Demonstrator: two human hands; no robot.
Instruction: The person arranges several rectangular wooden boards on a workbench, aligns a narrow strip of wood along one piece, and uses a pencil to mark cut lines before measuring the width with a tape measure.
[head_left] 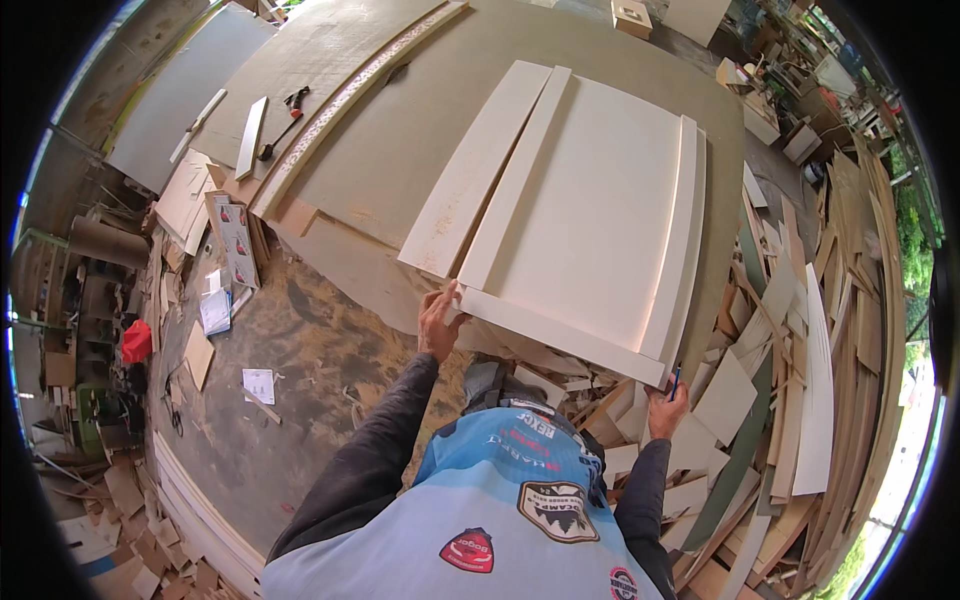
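A large white panel [600,200] lies on the worktable in front of me, with white strips along its left and right sides. Across its near edge runs another white strip [560,332]. My left hand [440,324] pinches this strip's left end, thumb and fingers at the corner. At the opposite corner, my right hand [666,408] is closed around a slim blue pen [675,380], its fingers close against the strip's right end. Left of the panel, a loose white board [476,172] dusted with sawdust lies across a narrow gap.
The worktable [350,190] carries a long narrow board [350,108], a short white piece [252,138] and a black-and-red hand tool [295,102]. Heaped wood offcuts [725,400] crowd the floor at right. Papers [258,386] and scraps lie on the dusty floor at left.
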